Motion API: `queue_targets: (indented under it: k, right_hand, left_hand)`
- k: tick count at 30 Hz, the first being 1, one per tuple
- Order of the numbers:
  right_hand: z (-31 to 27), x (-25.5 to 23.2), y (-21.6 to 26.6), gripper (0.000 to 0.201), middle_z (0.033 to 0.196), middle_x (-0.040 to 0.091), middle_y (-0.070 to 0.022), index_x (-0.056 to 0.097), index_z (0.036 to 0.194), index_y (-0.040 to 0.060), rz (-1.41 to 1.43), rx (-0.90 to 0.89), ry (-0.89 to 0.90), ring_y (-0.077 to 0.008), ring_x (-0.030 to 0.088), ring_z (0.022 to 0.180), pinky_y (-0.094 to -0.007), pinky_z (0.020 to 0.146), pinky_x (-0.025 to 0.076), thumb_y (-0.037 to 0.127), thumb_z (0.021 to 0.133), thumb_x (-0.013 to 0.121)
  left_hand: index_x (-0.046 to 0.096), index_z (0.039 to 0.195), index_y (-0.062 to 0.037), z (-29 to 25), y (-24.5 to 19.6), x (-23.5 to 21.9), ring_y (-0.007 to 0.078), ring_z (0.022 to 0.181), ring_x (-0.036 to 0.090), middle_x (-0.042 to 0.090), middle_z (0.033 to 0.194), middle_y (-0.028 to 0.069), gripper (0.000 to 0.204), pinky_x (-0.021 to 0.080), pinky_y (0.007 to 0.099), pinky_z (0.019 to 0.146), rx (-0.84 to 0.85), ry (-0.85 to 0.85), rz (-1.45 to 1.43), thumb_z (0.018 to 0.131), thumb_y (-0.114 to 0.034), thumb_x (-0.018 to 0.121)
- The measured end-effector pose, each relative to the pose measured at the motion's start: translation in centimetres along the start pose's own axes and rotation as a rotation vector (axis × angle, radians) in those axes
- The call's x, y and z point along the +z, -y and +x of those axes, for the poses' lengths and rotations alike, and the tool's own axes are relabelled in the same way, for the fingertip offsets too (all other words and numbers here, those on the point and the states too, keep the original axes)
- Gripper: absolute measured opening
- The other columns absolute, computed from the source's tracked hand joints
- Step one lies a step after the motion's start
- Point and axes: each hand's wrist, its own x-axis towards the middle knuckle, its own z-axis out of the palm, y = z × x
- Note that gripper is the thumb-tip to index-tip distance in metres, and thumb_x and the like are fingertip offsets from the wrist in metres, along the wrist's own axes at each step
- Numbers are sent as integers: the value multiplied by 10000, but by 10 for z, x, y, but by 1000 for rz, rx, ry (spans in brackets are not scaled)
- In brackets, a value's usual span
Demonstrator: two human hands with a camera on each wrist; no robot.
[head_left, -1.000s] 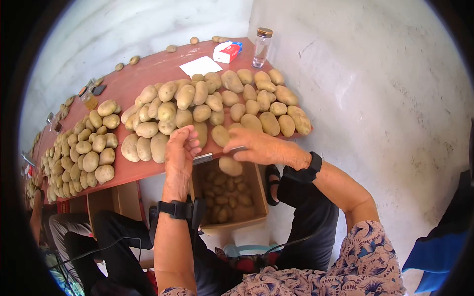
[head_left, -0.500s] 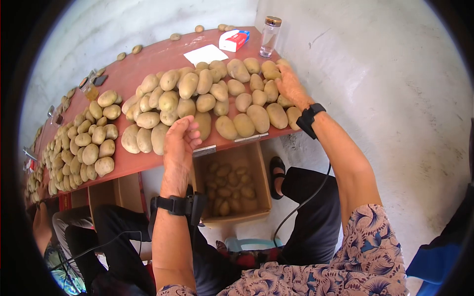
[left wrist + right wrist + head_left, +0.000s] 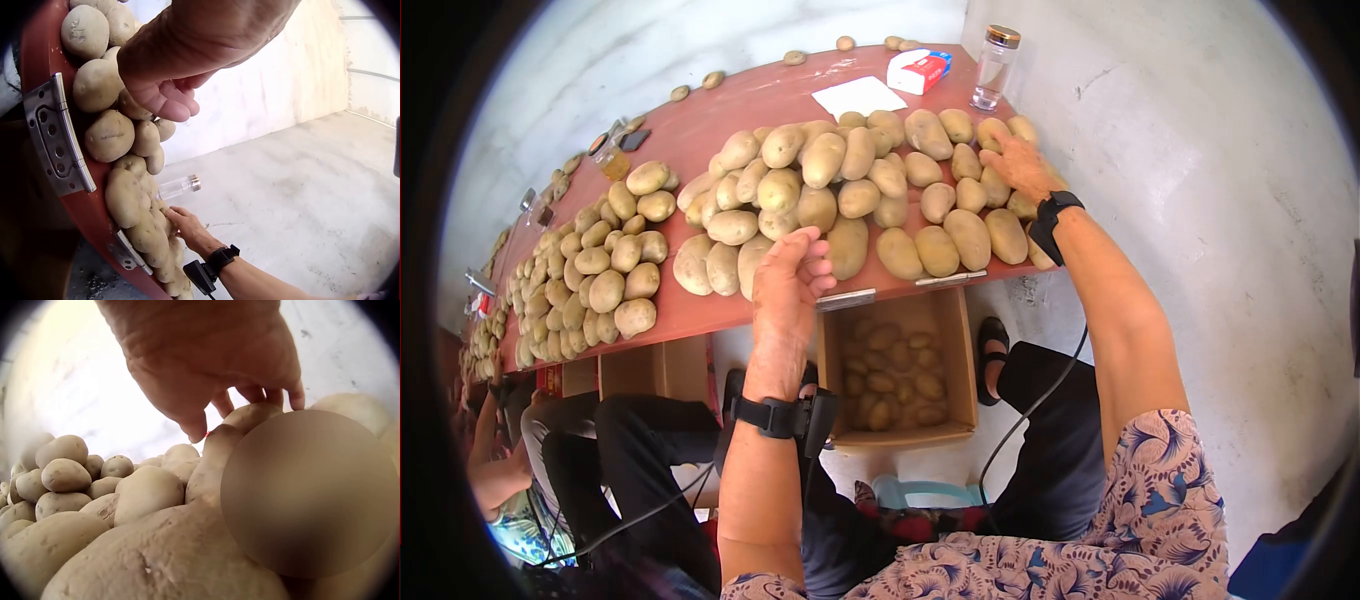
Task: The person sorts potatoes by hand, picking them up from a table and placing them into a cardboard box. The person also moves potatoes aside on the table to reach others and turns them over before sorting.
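Many potatoes lie on the red table point(image 3: 730, 320), with a heaped pile point(image 3: 780, 190) in the middle and a looser group point(image 3: 968, 238) on the right. My right hand point(image 3: 1022, 168) reaches over the far right of that group, its fingertips at a potato point(image 3: 992, 132). In the right wrist view, the fingers and thumb of this hand point(image 3: 219, 369) are spread down around the top of a potato point(image 3: 250, 416). My left hand point(image 3: 790, 285) hovers by the table's front edge, palm inward, fingers loosely bent and holding nothing. Nearby potatoes point(image 3: 109, 135) show beneath it.
A cardboard box point(image 3: 966, 372) with potatoes inside stands below the table edge. Metal hinges point(image 3: 847, 299) line that edge. A glass bottle point(image 3: 996, 70), a tissue pack point(image 3: 918, 72) and white paper point(image 3: 858, 97) lie at the back. Another potato pile point(image 3: 605, 290) is on the left, near another person's legs.
My right hand let a potato drop toward the box, then moved up and right to the far potatoes, where it stays. The left hand keeps its pose; the head view has shifted slightly.
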Motion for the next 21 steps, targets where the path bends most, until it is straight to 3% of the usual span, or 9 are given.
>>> queue_targets:
  k: [2, 6, 12, 15, 17, 18, 20, 21]
  right_hand:
    - [1, -4, 8, 426, 1241, 577, -184, 556, 1257, 131, -44, 110, 45, -369, 509, 1200, -481, 1008, 392, 329, 881, 581]
    - [13, 9, 4, 385, 1224, 570, -209, 557, 1240, 139, -83, 109, 8, -392, 517, 1172, -483, 972, 417, 277, 881, 579]
    - [-1, 9, 10, 337, 1081, 561, -239, 550, 1181, 97, 129, -26, -244, -433, 518, 1065, -475, 909, 442, 146, 853, 607]
    - [-12, -4, 23, 317, 1092, 565, -205, 575, 1150, 87, 217, -130, -334, -393, 527, 1041, -444, 900, 446, 175, 850, 625]
    - [-33, -24, 46, 300, 1032, 601, -176, 582, 1159, 89, 204, -294, -393, -342, 559, 999, -406, 875, 461, 162, 870, 612]
    - [-43, -30, 59, 300, 1032, 601, -176, 582, 1159, 89, 202, -293, -381, -342, 559, 999, -406, 875, 461, 162, 870, 612]
    - [-64, -40, 86, 299, 989, 632, -121, 580, 1186, 79, 398, -320, -322, -233, 586, 949, -346, 846, 473, 163, 900, 596]
    - [-74, -41, 97, 299, 989, 632, -121, 580, 1186, 79, 398, -321, -321, -233, 586, 949, -346, 846, 473, 163, 900, 596]
  left_hand:
    - [615, 1110, -31, -2, -1, 1, 116, 699, 594, 647, 890, 44, 261, 522, 265, 602, 6, -10, 1, 944, -228, 571]
    - [615, 1101, -32, -2, -2, 2, 116, 701, 592, 643, 886, 40, 250, 521, 267, 604, 16, -29, 0, 945, -222, 568]
    - [611, 1102, -33, 0, -2, 5, 111, 692, 587, 640, 878, 36, 247, 516, 266, 604, 27, -43, -17, 948, -219, 562]
    - [622, 1068, -37, 0, -2, 9, 110, 668, 587, 642, 861, 34, 213, 500, 258, 593, 15, -73, -24, 951, -197, 544]
    - [609, 1105, -33, -4, -2, 8, 106, 694, 586, 641, 880, 33, 245, 512, 261, 608, 32, -21, 1, 958, -217, 540]
    - [611, 1104, -31, -4, -2, 9, 105, 699, 585, 641, 879, 33, 247, 511, 259, 613, 27, -29, 3, 960, -216, 534]
    - [612, 1105, -31, -3, 0, 10, 105, 700, 585, 641, 879, 34, 247, 511, 259, 614, 20, -42, 1, 959, -215, 536]
    - [613, 1106, -30, -3, -1, 10, 105, 702, 585, 642, 879, 34, 247, 511, 259, 616, 26, -47, 4, 958, -213, 538]
